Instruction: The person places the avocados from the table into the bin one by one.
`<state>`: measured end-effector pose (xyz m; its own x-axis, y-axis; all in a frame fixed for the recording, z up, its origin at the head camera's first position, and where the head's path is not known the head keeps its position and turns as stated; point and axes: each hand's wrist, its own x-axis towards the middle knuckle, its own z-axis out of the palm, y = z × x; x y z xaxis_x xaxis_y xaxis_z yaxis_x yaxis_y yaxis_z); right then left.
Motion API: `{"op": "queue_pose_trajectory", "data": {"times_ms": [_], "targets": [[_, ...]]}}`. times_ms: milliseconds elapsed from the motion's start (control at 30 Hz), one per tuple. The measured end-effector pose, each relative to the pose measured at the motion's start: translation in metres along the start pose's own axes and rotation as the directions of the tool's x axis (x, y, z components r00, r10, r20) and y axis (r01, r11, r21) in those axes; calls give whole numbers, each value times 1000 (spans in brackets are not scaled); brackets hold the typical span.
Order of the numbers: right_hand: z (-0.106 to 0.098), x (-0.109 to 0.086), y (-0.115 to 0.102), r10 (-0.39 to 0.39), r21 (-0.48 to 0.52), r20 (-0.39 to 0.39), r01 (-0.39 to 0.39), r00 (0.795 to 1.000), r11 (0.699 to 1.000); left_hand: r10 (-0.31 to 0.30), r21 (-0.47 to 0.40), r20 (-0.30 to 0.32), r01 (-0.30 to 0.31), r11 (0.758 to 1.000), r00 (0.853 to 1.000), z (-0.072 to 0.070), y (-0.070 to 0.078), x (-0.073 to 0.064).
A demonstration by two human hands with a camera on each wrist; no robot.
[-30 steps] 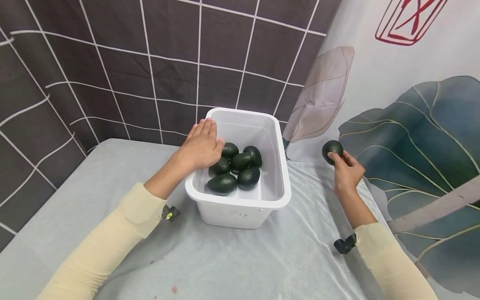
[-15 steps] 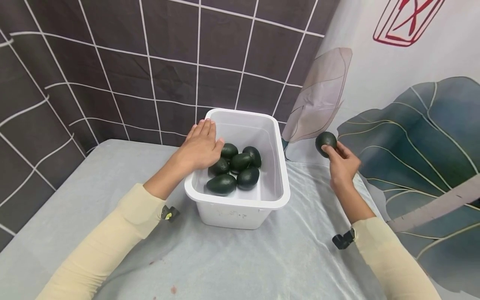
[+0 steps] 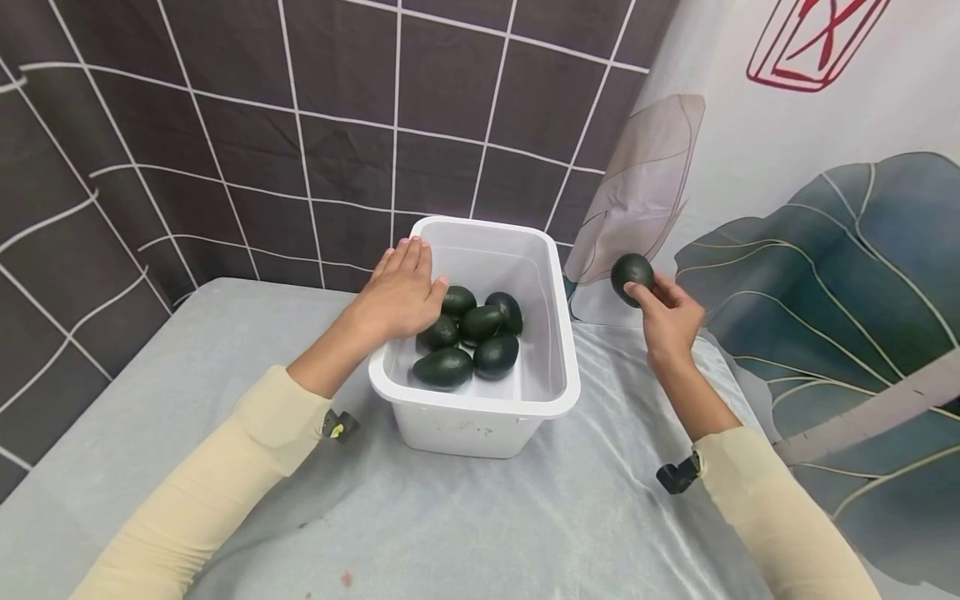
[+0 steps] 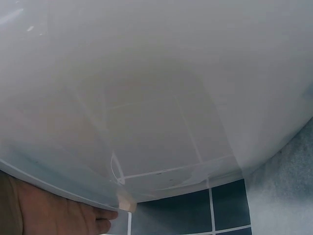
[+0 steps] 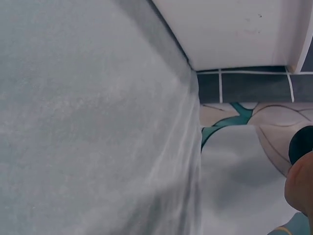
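Observation:
A white plastic tub [image 3: 480, 408] stands on the cloth-covered table, with several dark green avocados [image 3: 497, 357] lying in its left and middle part. My left hand [image 3: 401, 292] rests on the tub's left rim, its fingers straight. In the left wrist view the tub's outer wall [image 4: 146, 122] fills most of the picture, and part of the left hand [image 4: 58, 210] shows below it. Right of the tub, my right hand [image 3: 671, 321] holds one avocado [image 3: 632, 279] in the air between thumb and fingers. That avocado [image 5: 302, 144] is only partly visible in the right wrist view.
A grey cloth [image 3: 450, 517] covers the table. Behind the tub hangs a dark curtain [image 3: 337, 150] with white grid lines. A leaf-patterned sheet [image 3: 847, 292] hangs at the right, beyond the table's right edge.
My right hand has moved left and slightly up with the avocado, closer to the tub. The left hand and the avocados in the tub have stayed in place.

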<state>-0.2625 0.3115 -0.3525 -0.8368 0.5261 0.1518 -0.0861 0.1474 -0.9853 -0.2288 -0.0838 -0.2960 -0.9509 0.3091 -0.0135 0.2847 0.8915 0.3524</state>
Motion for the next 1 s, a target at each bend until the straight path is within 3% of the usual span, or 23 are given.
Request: {"op": "queue_pose_trajectory", "data": {"times_ms": [300, 800, 1000], "targets": [[8, -5, -10, -29, -116, 51, 35, 998, 993, -3, 10, 1, 3, 1000, 1000, 0, 0, 2], [23, -7, -31, -74, -80, 85, 81, 994, 994, 2, -1, -3, -2, 1000, 1000, 0, 1, 1], [29, -10, -38, -121, -66, 143, 131, 982, 989, 0, 3, 0, 0, 1000, 1000, 0, 0, 1]]}}
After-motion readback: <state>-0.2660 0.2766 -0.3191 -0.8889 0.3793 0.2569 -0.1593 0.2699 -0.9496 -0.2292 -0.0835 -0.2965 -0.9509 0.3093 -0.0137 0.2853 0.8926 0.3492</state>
